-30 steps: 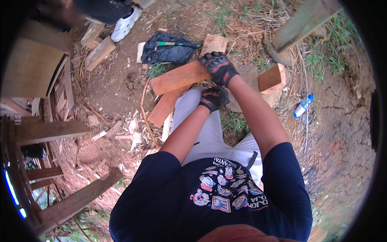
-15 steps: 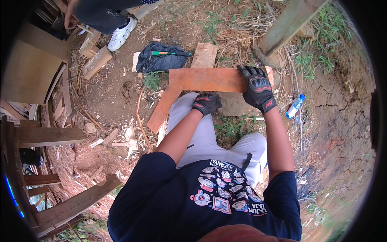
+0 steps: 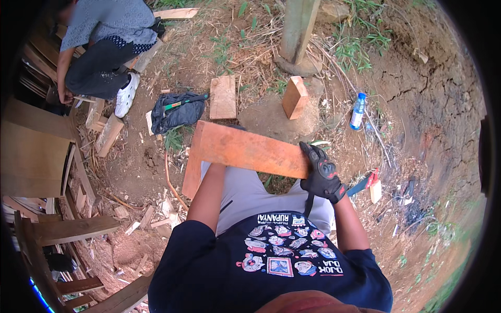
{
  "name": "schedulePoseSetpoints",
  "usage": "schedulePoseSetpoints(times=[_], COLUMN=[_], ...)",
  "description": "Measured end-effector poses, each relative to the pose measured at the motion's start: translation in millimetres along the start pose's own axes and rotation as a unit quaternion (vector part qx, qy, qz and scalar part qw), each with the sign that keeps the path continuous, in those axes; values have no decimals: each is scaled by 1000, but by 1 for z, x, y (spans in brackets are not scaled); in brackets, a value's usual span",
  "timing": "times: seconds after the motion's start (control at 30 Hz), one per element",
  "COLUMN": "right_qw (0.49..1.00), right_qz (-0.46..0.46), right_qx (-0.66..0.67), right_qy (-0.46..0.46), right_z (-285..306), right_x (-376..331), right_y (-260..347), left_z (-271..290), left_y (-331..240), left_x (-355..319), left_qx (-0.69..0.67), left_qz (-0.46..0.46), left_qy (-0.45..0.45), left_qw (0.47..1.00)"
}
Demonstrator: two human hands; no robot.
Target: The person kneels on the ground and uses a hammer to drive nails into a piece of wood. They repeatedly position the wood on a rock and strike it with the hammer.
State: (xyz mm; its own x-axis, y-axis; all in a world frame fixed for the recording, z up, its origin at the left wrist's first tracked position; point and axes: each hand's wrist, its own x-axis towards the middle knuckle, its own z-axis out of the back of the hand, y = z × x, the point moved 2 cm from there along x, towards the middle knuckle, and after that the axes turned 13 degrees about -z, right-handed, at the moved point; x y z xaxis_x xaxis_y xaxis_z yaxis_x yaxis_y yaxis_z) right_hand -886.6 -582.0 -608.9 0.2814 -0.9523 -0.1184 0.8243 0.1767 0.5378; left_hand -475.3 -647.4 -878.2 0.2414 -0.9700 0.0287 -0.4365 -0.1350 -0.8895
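Note:
An angled piece of reddish-brown wooden board [image 3: 250, 151], a long arm with a shorter one bent down at its left end, is raised over my lap. My right hand [image 3: 322, 175], in a black glove with red marks, is closed around the long arm's right end, thumb side toward me. My left hand [image 3: 238, 127] is almost wholly behind the board; only a sliver of dark glove shows above its top edge, and its fingers are hidden. Beyond the board, a wooden block [image 3: 295, 98] stands on a flat stone [image 3: 271, 117].
A green-and-black tool [image 3: 180, 104] lies on a black plastic bag [image 3: 177, 116], beside a short board [image 3: 223, 98]. At right are a blue-capped bottle [image 3: 358, 111] and a red-and-teal tool [image 3: 365, 182]. A post [image 3: 299, 31] rises ahead. Another person [image 3: 109, 57] crouches at far left among lumber.
The angled board has come closer to my body and tilted, its right end lower. My right hand moved with it. My left hand went behind the board, and the block now shows.

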Motion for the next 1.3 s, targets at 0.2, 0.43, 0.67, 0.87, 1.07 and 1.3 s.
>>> schedulePoseSetpoints(times=[0.2,0.43,0.67,0.87,1.07,1.3], right_qw=[996,971,959,963,951,964], right_qz=[10,136,228,194,-110,-190], right_qx=[-59,-150,-133,-83,206,151], right_qy=[-71,-128,-107,-165,-204,-109], right_z=[9,14,31,57,22,-2], right_x=[-20,45,128,110,142,203], right_y=[-8,22,62,49,-39,-8], left_z=[-11,-103,-185,-151,-152,-132], left_y=[-164,-256,-174,-143,-158,-150], left_x=[-4,-37,14,37,62,102], left_qx=[321,364,612,635,609,610], left_qz=[-164,-263,-171,-182,-174,-140], left_qy=[-109,-54,43,15,-19,-40], left_qw=[926,892,771,751,773,779])
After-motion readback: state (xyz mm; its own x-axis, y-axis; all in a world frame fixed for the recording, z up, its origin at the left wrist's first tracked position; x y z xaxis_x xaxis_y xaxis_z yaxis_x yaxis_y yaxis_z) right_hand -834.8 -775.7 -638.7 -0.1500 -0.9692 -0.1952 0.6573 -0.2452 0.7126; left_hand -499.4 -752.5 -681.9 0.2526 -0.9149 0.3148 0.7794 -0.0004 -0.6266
